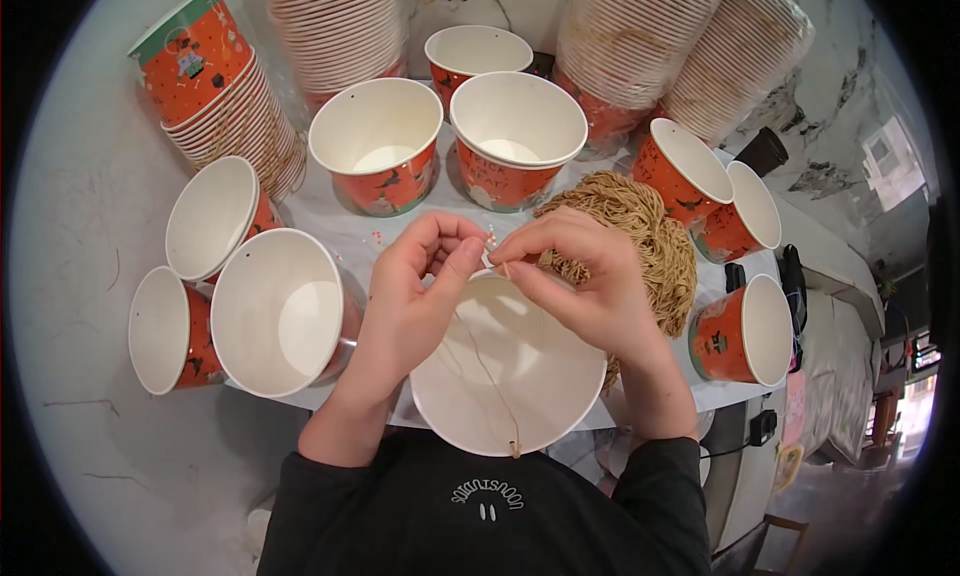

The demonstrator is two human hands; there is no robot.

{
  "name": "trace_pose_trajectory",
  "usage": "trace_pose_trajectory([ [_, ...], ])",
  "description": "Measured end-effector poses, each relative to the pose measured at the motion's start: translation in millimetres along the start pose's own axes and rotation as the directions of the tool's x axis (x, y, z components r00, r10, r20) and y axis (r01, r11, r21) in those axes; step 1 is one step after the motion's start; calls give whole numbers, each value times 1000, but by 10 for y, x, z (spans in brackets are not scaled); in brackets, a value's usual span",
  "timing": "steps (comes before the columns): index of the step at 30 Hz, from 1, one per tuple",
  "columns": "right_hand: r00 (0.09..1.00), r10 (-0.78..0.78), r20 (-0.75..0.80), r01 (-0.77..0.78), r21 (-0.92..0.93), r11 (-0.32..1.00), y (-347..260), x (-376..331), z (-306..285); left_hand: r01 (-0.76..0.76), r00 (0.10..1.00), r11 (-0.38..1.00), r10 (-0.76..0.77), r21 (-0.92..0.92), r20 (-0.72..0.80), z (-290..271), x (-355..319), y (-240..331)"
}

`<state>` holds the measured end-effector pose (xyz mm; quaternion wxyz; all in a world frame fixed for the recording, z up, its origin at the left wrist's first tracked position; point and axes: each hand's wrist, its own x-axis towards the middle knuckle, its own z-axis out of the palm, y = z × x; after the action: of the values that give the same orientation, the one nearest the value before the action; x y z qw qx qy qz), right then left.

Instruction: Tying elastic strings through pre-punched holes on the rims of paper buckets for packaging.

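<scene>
A large white-lined paper bucket [480,376] stands right before me, its open mouth toward me. A thin tan cord [487,376] is knotted through a hole at its near rim and runs across the opening toward my left hand. At the far rim my left hand [415,286] pinches the cord between thumb and fingers. My right hand [595,276], also closed in a pinch, holds a short bit of cord at the same spot; the fingertips nearly meet. The rim's far hole is hidden by my fingers.
A heap of tan cord [665,246] lies just right of my right hand. Orange-printed buckets [375,141] stand around the table on the left, back and right. Tall nested stacks [335,26] rise behind. Tiny red and white bits [375,238] lie beyond my left hand.
</scene>
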<state>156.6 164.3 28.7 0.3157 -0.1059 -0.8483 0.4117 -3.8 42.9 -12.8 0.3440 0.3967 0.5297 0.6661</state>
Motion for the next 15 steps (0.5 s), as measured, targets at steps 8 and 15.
trace_pose_trajectory([
  [8, 1000, 2, -28, 1, 113, 994, 23, 8, 57, -144, 982, 975, 121, -167, -144, 63, -72, 115],
  [15, 908, 399, 127, -401, 535, 744, 33, -2, 24, 70, 996, 995, -66, -66, 62, -90, -92, 221],
])
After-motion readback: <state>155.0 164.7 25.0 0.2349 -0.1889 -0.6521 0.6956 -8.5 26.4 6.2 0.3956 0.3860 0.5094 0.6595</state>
